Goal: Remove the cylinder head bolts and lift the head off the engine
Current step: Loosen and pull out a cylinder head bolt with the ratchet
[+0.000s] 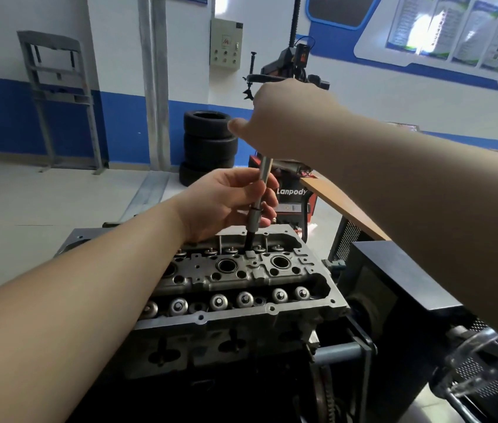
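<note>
— The cylinder head sits bolted on the engine, below both hands; we're loosening a bolt along its far edge.

— Left hand fingers curl round the extension bar just above it; right hand clasps the top. Next we'd turn steadily, socket seated.

Grey cast-metal cylinder head: dull grey throughout, with bright silver round valve caps in a row. Long socket extension bar: silver shaft, black lower socket. Stacked rubber tyres: black. Rear wall: white above a blue band. Wooden board: orange-brown. Perforated metal panel: black, dotted pattern.
</note>
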Tool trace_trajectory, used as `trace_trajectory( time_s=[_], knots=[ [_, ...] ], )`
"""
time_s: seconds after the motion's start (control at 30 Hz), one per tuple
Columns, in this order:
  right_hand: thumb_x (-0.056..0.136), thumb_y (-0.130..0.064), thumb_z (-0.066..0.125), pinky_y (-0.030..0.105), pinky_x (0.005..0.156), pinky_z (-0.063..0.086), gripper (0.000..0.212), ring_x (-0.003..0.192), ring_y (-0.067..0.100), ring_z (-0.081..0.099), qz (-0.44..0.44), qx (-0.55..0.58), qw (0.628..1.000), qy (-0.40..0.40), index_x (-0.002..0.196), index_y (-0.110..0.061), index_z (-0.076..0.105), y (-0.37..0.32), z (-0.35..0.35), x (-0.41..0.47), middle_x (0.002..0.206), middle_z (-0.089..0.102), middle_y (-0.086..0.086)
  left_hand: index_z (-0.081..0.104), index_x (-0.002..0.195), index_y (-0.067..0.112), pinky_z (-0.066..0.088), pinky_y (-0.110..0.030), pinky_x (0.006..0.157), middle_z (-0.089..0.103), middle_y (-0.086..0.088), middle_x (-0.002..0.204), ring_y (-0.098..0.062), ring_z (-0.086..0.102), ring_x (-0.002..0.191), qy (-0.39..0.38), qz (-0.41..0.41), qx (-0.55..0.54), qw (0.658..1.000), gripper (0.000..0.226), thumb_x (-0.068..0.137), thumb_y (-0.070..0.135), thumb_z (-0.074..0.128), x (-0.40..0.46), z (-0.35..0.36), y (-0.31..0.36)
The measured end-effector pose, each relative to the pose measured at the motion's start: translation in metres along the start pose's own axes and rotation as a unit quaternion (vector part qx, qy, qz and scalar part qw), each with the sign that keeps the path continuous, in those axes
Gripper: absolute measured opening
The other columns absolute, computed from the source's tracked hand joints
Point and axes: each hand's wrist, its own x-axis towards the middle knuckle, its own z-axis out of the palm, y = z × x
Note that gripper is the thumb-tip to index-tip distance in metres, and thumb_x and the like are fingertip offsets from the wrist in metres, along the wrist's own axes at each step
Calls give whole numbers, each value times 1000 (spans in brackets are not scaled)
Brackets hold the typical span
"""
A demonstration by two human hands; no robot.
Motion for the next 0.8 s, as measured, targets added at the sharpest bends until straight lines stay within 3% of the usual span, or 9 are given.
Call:
trace_trajectory(
  time_s=[0.1, 0.23, 0.33, 0.43, 0.53, 0.6, 0.67, 0.73, 0.8],
  knots=[
    [98, -57, 49, 26, 53, 30, 42, 59, 13, 50, -113, 54, 989, 80, 74, -22, 55, 8, 3, -10, 67, 53, -8, 81, 107, 13, 65, -47, 84, 77, -9, 100, -31, 77, 97, 43, 27, 28, 998, 22, 87, 24, 80, -2, -4, -2],
    [104, -42, 50, 37, 59, 36, 41, 59, 23, 44, -226, 160, 960, 50, 73, -15, 51, 18, -5, -14, 61, 45, 0, 75, 115, 9, 62, -47, 92, 76, -15, 115, -34, 74, 107, -7, 1, -39, 999, 26, 91, 20, 77, -3, -3, -6],
    [105, -37, 50, 34, 59, 39, 40, 59, 22, 47, -191, 115, 975, 14, 75, -10, 56, 4, -5, -4, 65, 50, 2, 74, 118, 7, 62, -48, 96, 76, -16, 113, -34, 73, 107, -22, -10, -33, 999, 25, 96, 17, 68, -3, -8, -6],
    [96, -30, 52, 29, 54, 36, 25, 61, 21, 50, -59, -46, 997, -16, 76, -17, 53, -9, -6, 6, 75, 53, 3, 79, 109, 9, 64, -48, 91, 77, -13, 102, -33, 75, 99, 18, 9, 11, 1000, 21, 91, 19, 73, -3, -6, -7],
    [90, -34, 56, 27, 50, 29, 29, 57, 23, 47, -35, -122, 992, 15, 69, -19, 44, -18, -7, 5, 73, 52, 3, 76, 112, 6, 65, -46, 87, 77, -13, 99, -33, 75, 97, 43, 23, 23, 999, 28, 88, 21, 76, -2, -1, -7],
    [94, -48, 53, 26, 50, 30, 40, 54, 21, 47, -104, -93, 988, 69, 66, -19, 47, -17, -3, 4, 66, 50, 1, 73, 116, 6, 64, -47, 91, 77, -13, 103, -34, 75, 101, 34, 18, 18, 999, 28, 92, 19, 72, -4, -5, -5],
    [97, -54, 50, 26, 52, 33, 47, 54, 19, 48, -156, 15, 986, 54, 66, -20, 53, -6, -1, 2, 61, 50, -3, 70, 123, 5, 62, -49, 97, 77, -14, 110, -34, 74, 108, 11, 3, -11, 1000, 24, 100, 11, 65, -7, -7, -4],
    [101, -46, 53, 28, 56, 34, 44, 59, 19, 46, -138, 149, 979, 2, 64, -23, 50, 5, 1, 1, 61, 48, -3, 70, 126, 4, 62, -49, 97, 76, -15, 111, -33, 74, 107, 19, 4, -8, 1000, 26, 104, 1, 59, -6, -6, -4],
    [102, -40, 53, 29, 56, 34, 46, 59, 19, 44, -105, 156, 982, -8, 61, -21, 47, 8, 4, 4, 60, 47, -1, 73, 123, 5, 64, -48, 93, 77, -15, 108, -32, 75, 104, 44, 13, 18, 999, 25, 103, -2, 60, -5, -4, -5]
  ],
)
